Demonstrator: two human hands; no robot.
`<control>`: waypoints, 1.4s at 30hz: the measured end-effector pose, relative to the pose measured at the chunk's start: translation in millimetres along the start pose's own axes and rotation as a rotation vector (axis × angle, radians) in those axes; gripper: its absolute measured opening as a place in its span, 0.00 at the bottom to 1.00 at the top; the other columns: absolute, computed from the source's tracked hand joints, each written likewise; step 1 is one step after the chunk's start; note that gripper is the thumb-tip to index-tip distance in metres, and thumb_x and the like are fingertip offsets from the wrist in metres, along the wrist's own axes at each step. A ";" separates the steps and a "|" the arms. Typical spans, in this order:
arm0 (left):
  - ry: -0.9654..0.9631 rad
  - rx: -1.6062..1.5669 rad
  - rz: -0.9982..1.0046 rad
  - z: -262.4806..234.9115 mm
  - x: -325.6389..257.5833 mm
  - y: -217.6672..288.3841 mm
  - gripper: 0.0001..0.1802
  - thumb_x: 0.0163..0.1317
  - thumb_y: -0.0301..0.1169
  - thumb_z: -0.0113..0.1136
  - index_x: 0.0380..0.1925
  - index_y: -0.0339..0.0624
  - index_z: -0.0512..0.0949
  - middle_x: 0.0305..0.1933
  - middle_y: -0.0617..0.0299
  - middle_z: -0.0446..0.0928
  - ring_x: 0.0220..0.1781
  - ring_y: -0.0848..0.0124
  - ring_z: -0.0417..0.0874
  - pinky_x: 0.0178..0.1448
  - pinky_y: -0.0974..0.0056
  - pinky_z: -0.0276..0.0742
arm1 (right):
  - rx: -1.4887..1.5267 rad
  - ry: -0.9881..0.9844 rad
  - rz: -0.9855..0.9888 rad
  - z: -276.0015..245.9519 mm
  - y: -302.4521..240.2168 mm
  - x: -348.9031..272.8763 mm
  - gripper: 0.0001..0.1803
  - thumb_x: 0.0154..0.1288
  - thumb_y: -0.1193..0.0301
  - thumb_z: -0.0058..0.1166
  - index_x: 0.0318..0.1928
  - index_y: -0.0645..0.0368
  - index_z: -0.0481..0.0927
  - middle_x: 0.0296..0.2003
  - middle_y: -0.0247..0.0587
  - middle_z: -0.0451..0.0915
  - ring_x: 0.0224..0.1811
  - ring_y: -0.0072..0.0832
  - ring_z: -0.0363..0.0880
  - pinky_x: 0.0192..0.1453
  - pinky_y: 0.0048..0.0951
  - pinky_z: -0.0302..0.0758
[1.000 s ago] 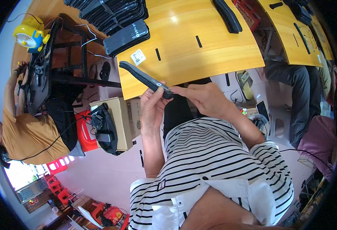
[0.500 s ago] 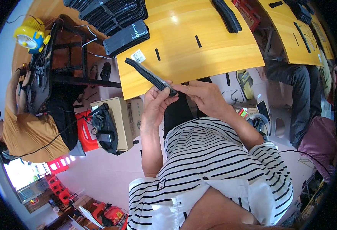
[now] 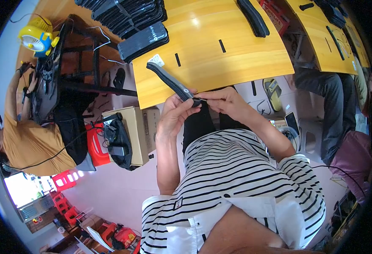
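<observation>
head view: we see both hands meet at the near edge of the yellow wooden table, just over our lap. the left hand is curled closed around the near end of a long black strap-like piece, thumb up against it. the right hand is pinched shut on that same near end, fingertips pressing where the left thumb sits. the piece slants up and away from the hands across the table's near left corner, its far end lying close to a small white tag on the wood.

beyond that corner, further onto the table, a flat stack of black pieces lies near the left edge, and a bigger heap of black pieces sits behind it at the far left. a single dark piece rests toward the table's far middle. left of the table a person in an orange shirt works at a dark frame, with a yellow fan beyond. below the table's left edge stands a cardboard box.

we judge the work partway: one piece is in hand, being fiddled with at its end, with many similar ones lying on the table; which are finished we cannot tell.
</observation>
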State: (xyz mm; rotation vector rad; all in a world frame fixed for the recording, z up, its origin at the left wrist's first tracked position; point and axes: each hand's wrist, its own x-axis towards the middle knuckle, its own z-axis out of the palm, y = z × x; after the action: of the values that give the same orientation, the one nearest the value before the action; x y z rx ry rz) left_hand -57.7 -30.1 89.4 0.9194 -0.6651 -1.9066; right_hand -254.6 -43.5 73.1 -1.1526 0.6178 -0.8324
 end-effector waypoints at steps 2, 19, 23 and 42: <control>-0.015 -0.003 -0.023 -1.8 0.6 -1.3 0.16 0.57 0.21 0.54 0.47 0.32 0.69 0.40 0.55 0.77 0.39 0.68 0.81 0.44 0.66 0.79 | 0.045 -0.033 0.055 -4.0 -1.3 0.3 0.18 0.61 0.77 0.46 0.51 0.53 0.76 0.15 0.25 0.63 0.17 0.13 0.58 0.20 0.16 0.56; 0.016 -0.071 -0.019 -1.8 9.5 -13.3 0.13 0.56 0.24 0.55 0.42 0.34 0.71 0.36 0.57 0.77 0.37 0.70 0.80 0.41 0.66 0.79 | -0.298 0.187 -0.057 2.1 -14.8 -4.9 0.16 0.53 0.71 0.60 0.44 0.62 0.79 0.21 0.30 0.73 0.24 0.14 0.67 0.29 0.16 0.64; -0.021 -0.046 -0.032 8.4 7.8 -13.0 0.14 0.55 0.26 0.57 0.42 0.34 0.72 0.36 0.58 0.77 0.35 0.72 0.80 0.39 0.68 0.79 | -0.300 0.165 -0.115 5.4 -13.6 -1.3 0.13 0.51 0.73 0.62 0.39 0.62 0.80 0.22 0.31 0.74 0.25 0.16 0.69 0.32 0.18 0.65; -0.358 -0.274 -0.189 17.6 -15.0 -48.4 0.27 0.49 0.23 0.64 0.49 0.38 0.65 0.36 0.58 0.75 0.38 0.70 0.78 0.41 0.67 0.74 | -0.715 0.399 -0.226 -25.3 -21.0 6.7 0.05 0.55 0.76 0.52 0.28 0.67 0.74 0.24 0.41 0.73 0.30 0.29 0.74 0.33 0.27 0.69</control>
State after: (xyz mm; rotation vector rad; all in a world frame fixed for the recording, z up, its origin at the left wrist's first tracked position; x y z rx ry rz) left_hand -90.5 6.8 68.6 0.4848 -0.5152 -2.2919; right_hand -275.9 -66.3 85.4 -1.7394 1.1918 -1.0866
